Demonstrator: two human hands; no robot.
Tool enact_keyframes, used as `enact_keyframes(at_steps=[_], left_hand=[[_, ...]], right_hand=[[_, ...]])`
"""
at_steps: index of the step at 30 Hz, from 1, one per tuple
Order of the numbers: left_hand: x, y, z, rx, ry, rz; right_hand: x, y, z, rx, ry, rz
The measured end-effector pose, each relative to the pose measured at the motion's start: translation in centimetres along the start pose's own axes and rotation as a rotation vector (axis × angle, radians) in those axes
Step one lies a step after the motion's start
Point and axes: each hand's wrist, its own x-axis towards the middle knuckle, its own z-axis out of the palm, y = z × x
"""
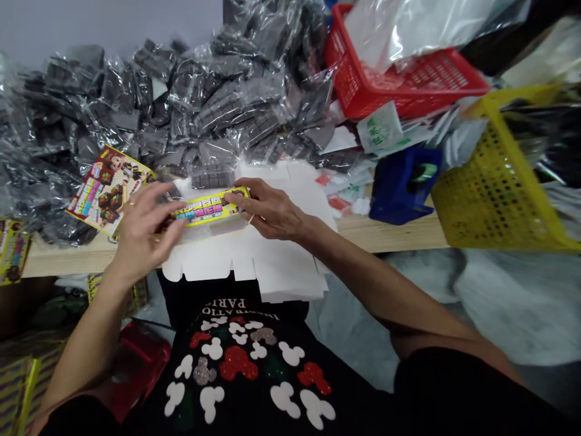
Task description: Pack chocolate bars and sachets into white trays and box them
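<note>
A small yellow cardboard box (206, 211) with pink and blue lettering lies across the space between my hands. My right hand (272, 209) grips its right end, fingers behind and thumb on the printed face. At its left end is my left hand (147, 221), slightly blurred, with fingers and thumb spread; whether they touch the box I cannot tell. Under the box is a stack of flat white cardboard blanks (290, 260). Just behind it sits a dark grey block-patterned piece (212, 177). A printed yellow and dark red card or pack (109, 191) lies beside my left hand.
Plastic-wrapped dark grey pieces (181, 103) are heaped along the back. To the right stand a red basket (408, 100), a blue holder (399, 188) and a yellow basket (481, 181). Another yellow box (13, 251) is at the left table edge (63, 257).
</note>
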Motion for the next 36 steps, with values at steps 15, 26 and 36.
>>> enact_keyframes(at_steps=[15,26,36], left_hand=[[2.1,4.1,3.4,0.300,-0.007,0.270],[2.4,3.8,2.3,0.306,-0.130,0.338],[3.2,2.9,1.7,0.144,-0.219,0.282]], right_hand=[[-0.1,-0.7,-1.3,-0.424,-0.131,-0.231],[1.4,-3.3,-4.7,-0.656,-0.258,-0.359],[0.6,-10.4,-2.9,-0.567,-0.543,0.058]])
